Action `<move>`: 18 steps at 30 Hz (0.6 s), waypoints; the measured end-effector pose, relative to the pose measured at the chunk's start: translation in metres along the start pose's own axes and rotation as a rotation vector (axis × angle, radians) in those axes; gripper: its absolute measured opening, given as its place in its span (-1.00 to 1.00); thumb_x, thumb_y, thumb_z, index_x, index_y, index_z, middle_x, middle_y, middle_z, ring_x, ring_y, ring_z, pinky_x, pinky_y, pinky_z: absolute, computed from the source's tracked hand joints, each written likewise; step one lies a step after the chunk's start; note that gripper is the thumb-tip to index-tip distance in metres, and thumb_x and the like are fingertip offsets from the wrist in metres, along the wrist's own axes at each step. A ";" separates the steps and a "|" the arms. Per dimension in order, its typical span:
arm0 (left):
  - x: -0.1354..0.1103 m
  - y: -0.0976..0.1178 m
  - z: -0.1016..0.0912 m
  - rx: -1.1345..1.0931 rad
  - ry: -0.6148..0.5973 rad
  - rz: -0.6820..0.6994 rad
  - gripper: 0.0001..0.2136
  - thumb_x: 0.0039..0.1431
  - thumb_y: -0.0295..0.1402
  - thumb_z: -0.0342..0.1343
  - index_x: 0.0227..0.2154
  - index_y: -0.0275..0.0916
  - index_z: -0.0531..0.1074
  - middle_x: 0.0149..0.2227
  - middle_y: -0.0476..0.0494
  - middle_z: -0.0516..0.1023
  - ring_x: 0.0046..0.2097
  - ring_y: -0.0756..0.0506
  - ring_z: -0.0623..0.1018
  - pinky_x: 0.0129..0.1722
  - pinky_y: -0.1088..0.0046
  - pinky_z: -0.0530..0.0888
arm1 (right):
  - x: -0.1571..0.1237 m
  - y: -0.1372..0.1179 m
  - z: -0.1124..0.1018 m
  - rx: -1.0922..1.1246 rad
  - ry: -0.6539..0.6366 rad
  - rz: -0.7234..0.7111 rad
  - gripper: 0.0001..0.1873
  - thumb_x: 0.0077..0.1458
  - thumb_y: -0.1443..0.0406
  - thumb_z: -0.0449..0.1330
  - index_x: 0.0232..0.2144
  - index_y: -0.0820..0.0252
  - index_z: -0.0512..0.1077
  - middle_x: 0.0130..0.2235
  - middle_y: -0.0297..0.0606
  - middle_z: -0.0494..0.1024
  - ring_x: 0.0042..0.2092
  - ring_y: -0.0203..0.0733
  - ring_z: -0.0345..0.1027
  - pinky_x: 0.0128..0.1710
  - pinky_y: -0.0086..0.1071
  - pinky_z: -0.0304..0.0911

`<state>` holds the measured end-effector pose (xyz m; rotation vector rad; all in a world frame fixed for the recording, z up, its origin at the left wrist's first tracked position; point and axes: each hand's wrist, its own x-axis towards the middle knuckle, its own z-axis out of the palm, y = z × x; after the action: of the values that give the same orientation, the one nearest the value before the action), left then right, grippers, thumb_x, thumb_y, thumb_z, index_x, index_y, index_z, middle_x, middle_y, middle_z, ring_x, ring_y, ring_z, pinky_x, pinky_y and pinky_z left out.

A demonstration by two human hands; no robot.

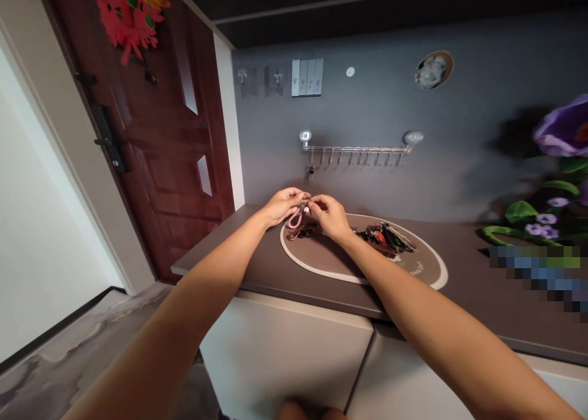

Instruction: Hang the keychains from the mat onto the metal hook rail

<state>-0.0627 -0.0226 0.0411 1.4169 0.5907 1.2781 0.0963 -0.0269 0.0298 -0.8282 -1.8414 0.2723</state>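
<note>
Above the left part of an oval brown mat [331,267], my left hand [282,207] and my right hand [331,217] meet with their fingertips pinched together. Between them is a keychain [300,215] with a pink loop strap and a small pale pink charm. The strap dangles below my left fingers. Fingers hide the part being gripped. Under my hands lie some dark, shiny small items [303,231]. To the right of my right hand, a jumbled pile of keychains and straps [386,239] rests on the same mat.
A clear rail [358,150] with several hooks is fixed to the grey wall, a small black item [311,171] hanging from its left end. Artificial purple flowers [546,224] stand on the right of the cabinet top [468,310]. A dark red door [160,138] is at left.
</note>
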 end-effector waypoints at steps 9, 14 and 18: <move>0.002 -0.002 0.001 0.289 0.083 0.172 -0.68 -0.06 -0.19 0.14 -0.33 -0.36 0.39 -0.35 -0.13 0.49 -0.34 0.01 0.46 -0.27 0.45 0.38 | 0.002 -0.002 0.000 0.156 0.034 0.138 -0.72 -0.04 0.12 0.04 -0.44 0.21 0.39 -0.41 -0.30 0.47 -0.36 -0.27 0.31 -0.28 -0.41 0.19; 0.005 -0.006 -0.002 0.395 0.149 0.256 -0.72 0.01 -0.19 0.06 -0.35 -0.33 0.36 -0.34 -0.15 0.49 -0.31 -0.03 0.48 -0.23 0.39 0.39 | 0.008 0.007 0.001 0.143 0.087 0.138 -0.71 -0.03 0.11 0.03 -0.43 0.21 0.37 -0.43 -0.32 0.45 -0.37 -0.29 0.29 -0.29 -0.41 0.19; 0.005 -0.007 -0.003 0.601 0.235 0.303 -0.78 0.07 -0.24 -0.02 -0.37 -0.32 0.34 -0.37 -0.18 0.50 -0.30 -0.04 0.49 -0.22 0.40 0.38 | 0.016 0.012 -0.001 0.154 0.157 0.161 -0.71 0.00 0.11 0.00 -0.40 0.21 0.34 -0.43 -0.30 0.46 -0.37 -0.27 0.30 -0.31 -0.39 0.22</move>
<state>-0.0622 -0.0149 0.0364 1.9137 1.0072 1.6009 0.0986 -0.0082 0.0354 -0.8666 -1.5892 0.4340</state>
